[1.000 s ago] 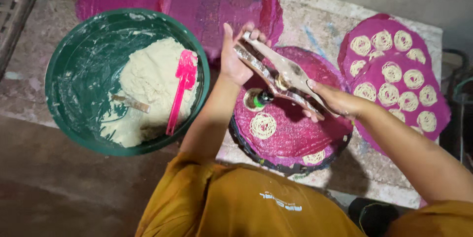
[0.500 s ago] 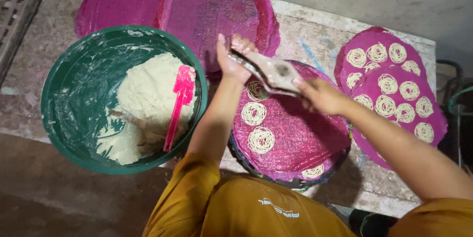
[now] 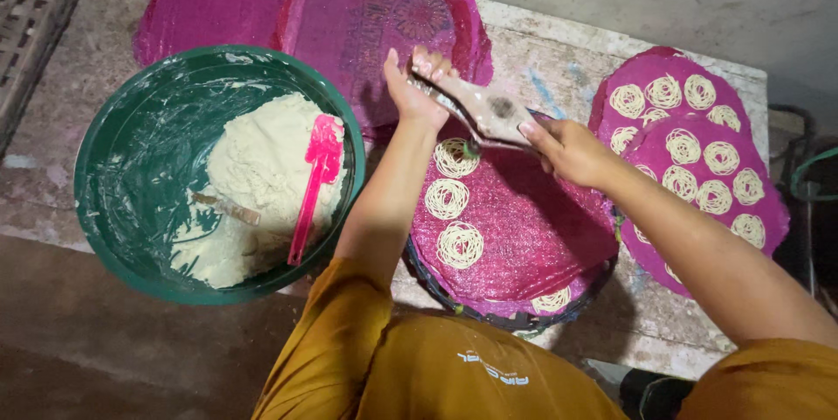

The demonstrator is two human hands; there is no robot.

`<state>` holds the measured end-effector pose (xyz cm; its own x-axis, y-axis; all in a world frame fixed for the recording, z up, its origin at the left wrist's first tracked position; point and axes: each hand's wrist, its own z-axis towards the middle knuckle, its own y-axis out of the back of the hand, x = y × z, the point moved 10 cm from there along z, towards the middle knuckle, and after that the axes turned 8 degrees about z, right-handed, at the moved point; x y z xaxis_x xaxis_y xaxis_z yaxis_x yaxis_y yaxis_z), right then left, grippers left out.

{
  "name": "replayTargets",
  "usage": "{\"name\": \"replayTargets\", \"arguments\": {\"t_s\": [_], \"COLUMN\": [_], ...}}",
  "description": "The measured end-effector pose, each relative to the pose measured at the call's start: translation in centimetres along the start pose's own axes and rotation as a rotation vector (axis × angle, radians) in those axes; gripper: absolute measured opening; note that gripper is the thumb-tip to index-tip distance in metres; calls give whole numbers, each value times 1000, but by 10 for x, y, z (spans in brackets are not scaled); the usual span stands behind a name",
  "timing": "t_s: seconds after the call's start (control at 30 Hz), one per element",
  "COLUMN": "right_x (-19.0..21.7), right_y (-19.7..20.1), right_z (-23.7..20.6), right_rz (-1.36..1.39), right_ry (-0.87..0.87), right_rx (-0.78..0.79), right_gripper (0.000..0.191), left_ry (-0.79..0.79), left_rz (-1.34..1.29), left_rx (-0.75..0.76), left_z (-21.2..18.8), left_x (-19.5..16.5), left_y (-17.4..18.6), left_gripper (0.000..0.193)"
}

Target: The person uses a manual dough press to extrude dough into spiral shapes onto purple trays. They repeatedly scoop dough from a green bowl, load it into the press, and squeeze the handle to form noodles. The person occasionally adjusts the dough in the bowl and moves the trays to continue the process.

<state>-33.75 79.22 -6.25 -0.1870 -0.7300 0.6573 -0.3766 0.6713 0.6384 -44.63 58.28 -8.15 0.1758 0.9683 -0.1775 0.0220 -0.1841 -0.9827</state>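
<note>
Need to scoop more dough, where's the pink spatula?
In the head view, the pink spatula lies left of the left hand, in the green bowl, on the dough.

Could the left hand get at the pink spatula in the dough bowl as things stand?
Probably not at once: the left hand grips one handle of the noodle press. The pink spatula lies uncovered on the dough beside that arm.

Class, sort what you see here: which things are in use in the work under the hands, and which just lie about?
In use: left hand, right hand, dough press, pink mat, noodle coils.

Lying about: green bowl, pink spatula, filled mats, spare mats.
</note>
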Motion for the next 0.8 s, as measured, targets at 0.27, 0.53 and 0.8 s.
{"name": "replayTargets", "arguments": {"t_s": [0.27,0.53,0.8], "right_x": [-1,-18,-43], "right_y": [4,6,23], "right_z": [-7,-9,-16], "right_rz": [156,234,365], "right_ry": [134,158,143], "right_rx": [-29,-128,-228], "right_gripper": [59,57,52], "left_ry": [272,632,13], "left_rz": [596,1204,2384], "left_rx": [-116,-174,86], "left_z": [-19,-63,-87], "left_x": [19,56,10], "left_y": [3,72,28], "left_gripper": [64,84,58]}}
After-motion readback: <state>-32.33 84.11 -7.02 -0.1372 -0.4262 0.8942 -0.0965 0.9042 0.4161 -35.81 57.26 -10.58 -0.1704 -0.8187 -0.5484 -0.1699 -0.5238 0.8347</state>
